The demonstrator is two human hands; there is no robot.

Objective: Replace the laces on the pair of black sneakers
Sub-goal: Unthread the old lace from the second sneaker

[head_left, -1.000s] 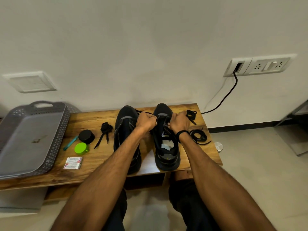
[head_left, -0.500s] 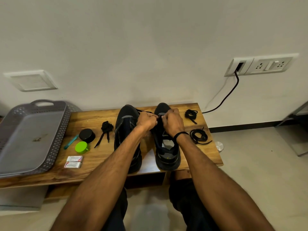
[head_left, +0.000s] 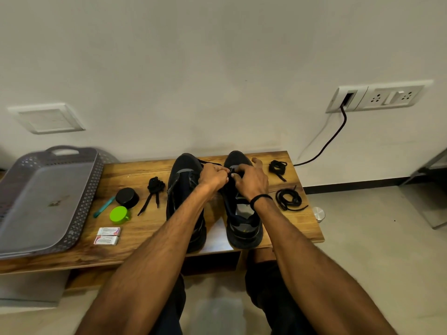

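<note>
Two black sneakers stand side by side on the wooden bench point(head_left: 135, 175), toes toward the wall: the left sneaker point(head_left: 180, 184) and the right sneaker point(head_left: 243, 221). My left hand point(head_left: 214, 176) and my right hand point(head_left: 251, 180) meet over the front of the right sneaker, fingertips pinching a black lace point(head_left: 212, 162) that trails across toward the left sneaker's toe. A bundled black lace point(head_left: 154, 187) lies left of the shoes. Two more lace bundles lie to the right, one point(head_left: 277, 166) near the wall and a looser coil point(head_left: 289, 200) nearer me.
A grey perforated tray point(head_left: 79, 209) overhangs the bench's left end. Beside it lie a black round tin point(head_left: 127, 197), a green lid point(head_left: 119, 214), a teal tool point(head_left: 104, 206) and two small packets point(head_left: 107, 235). A black cable point(head_left: 331, 141) runs from the wall socket point(head_left: 348, 99).
My right hand has slid left from the shoe's right side to meet my left hand over the lace. The left hand has stayed almost in place.
</note>
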